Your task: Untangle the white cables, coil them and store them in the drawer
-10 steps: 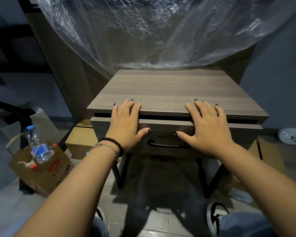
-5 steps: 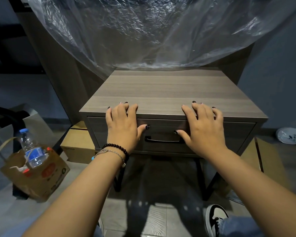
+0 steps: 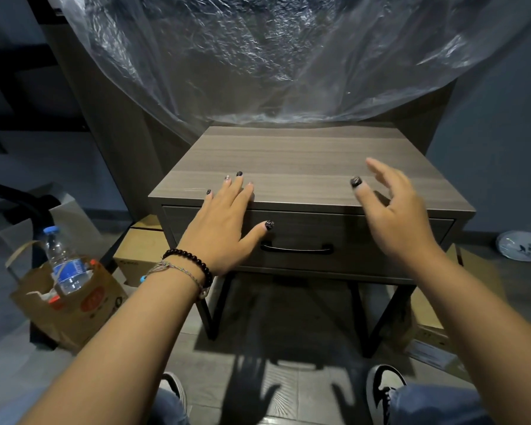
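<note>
From my seat I can't make out a single legible word. The water bottle (image 3: 64, 265) standing in the paper bag (image 3: 71, 314) carries a blue label with pale lettering, too blurred for me to read. The bag itself has a round red-orange print on its front with marks inside it, and a small dark emblem beside that, neither of which I can decipher. The cardboard box (image 3: 137, 256) left of the table (image 3: 288, 154) bears a short line of dark type, too small to tell. A white bag (image 3: 523, 246) on the floor at far right shows a small dark mark, unreadable.
</note>
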A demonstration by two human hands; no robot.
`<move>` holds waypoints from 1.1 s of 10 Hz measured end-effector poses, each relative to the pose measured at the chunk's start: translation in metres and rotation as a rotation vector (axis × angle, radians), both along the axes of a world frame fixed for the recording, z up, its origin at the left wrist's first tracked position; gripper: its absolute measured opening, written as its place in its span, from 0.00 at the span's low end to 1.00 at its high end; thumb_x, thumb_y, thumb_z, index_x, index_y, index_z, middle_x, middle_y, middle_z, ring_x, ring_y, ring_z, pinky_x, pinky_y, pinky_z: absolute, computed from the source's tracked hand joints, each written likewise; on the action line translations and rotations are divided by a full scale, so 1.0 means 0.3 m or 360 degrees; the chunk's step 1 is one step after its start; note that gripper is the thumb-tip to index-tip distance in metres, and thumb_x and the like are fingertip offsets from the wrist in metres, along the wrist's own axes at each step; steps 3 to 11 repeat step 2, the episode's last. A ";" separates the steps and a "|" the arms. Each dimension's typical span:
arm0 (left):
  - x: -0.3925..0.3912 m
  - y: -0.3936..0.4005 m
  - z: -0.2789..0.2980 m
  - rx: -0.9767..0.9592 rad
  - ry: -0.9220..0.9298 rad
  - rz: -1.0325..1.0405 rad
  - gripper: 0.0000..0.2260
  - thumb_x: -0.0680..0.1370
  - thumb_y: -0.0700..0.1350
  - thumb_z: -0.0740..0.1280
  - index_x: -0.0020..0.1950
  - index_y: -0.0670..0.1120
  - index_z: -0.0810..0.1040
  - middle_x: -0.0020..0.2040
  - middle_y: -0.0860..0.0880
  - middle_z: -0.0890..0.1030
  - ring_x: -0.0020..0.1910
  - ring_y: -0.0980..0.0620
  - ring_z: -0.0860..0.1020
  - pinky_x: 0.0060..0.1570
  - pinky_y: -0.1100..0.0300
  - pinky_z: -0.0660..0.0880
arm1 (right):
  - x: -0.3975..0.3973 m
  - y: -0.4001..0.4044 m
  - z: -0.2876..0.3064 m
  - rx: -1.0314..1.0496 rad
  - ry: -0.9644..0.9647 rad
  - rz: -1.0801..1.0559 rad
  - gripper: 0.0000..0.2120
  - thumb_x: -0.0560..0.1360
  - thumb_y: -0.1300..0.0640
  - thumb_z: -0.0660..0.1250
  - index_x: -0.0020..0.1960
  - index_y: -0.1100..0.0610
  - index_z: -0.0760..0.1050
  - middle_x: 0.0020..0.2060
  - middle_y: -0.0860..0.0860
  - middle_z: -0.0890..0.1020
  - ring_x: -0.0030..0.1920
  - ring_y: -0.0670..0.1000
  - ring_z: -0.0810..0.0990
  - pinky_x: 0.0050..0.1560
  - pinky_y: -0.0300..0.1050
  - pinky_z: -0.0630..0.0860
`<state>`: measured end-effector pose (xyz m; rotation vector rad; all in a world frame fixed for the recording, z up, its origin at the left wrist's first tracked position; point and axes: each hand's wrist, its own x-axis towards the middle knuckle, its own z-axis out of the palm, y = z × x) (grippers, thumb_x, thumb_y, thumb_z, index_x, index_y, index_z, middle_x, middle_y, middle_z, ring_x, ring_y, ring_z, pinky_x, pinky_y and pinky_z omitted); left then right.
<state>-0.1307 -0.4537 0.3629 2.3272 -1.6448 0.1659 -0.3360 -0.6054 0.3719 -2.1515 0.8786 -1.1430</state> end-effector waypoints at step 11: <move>-0.033 -0.006 0.013 -0.0034 0.0054 -0.0045 0.36 0.78 0.62 0.55 0.79 0.45 0.45 0.80 0.50 0.45 0.78 0.53 0.43 0.76 0.53 0.45 | -0.121 0.053 0.206 -0.0250 -0.0547 0.0266 0.23 0.75 0.44 0.62 0.64 0.56 0.74 0.62 0.52 0.78 0.61 0.42 0.76 0.63 0.38 0.71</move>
